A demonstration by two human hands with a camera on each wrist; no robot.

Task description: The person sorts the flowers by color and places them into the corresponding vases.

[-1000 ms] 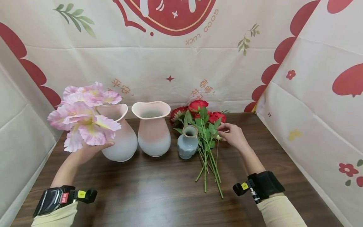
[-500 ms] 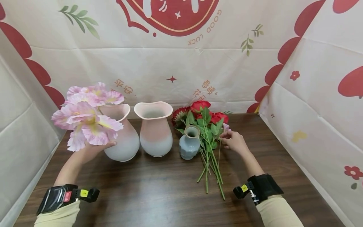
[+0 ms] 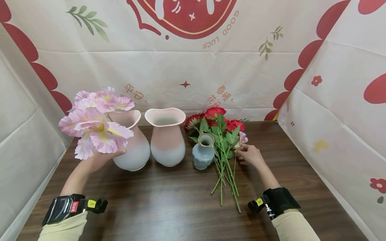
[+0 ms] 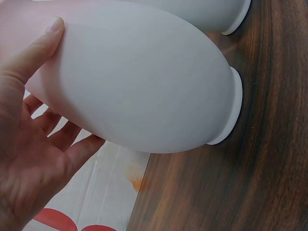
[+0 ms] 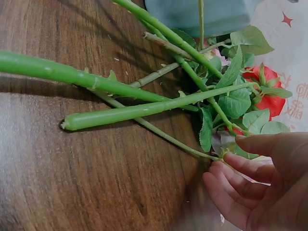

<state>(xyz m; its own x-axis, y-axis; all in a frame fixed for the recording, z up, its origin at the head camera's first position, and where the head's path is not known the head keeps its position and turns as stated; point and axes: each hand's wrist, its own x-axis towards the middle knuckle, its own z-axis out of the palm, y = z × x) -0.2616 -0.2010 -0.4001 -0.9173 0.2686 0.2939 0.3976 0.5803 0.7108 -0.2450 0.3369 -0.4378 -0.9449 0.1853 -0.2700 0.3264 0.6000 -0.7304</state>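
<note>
My left hand (image 3: 98, 160) grips a pink-and-white vase (image 4: 144, 82), thumb on one side and fingers on the other. Big pink-and-yellow flowers (image 3: 98, 129) rise from this vase and lean over the hand in the head view. At the right, my right hand (image 3: 250, 155) pinches the thin stem of a pale purple flower (image 3: 242, 138) just below its bloom. That flower lies at the edge of a pile of red roses (image 3: 235, 125), whose green stems (image 5: 144, 108) cross over one another on the table.
A second pink-and-white vase (image 3: 168, 147) stands beside the gripped one. A small blue-grey vase (image 3: 202, 155) stands against the left side of the flower pile. Behind the brown wooden table (image 3: 156, 207) hangs a printed cloth (image 3: 163, 73).
My right hand has shifted slightly toward me, and the pale purple flower has come into sight from behind the leaves and fingers. The left hand stays on the vase.
</note>
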